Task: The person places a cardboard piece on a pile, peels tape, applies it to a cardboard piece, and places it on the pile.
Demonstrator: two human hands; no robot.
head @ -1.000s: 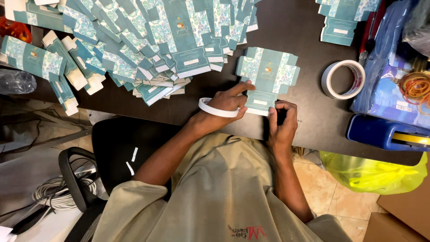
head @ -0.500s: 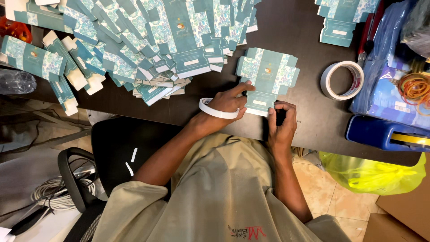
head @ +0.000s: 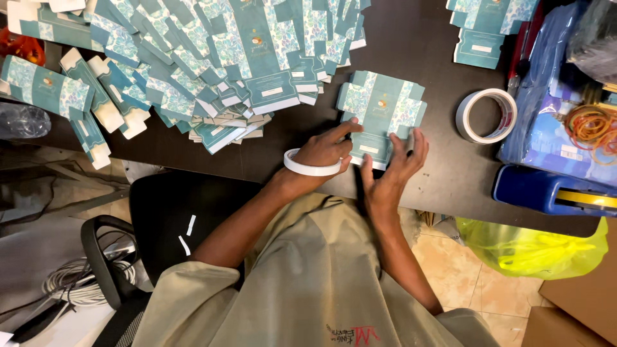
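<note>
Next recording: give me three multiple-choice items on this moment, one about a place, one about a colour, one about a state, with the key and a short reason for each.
1. Where does the loose roll of tape lie relative to the flat teal carton under the hands?
A. to its right on the dark table
B. on top of it
C. on the floor

2. What colour is the plastic bag below the table edge?
A. red
B. yellow-green
C. black

3. How is the carton under the left hand and right hand?
A. lying flat, unfolded
B. standing upright as a closed box
C. torn in two

Key: 1 A, the roll sits on the table to the carton's right, apart from it. 2 B, the bag shows bright yellow-green. 3 A, the carton lies flat with fingers pressed on its near end.
</note>
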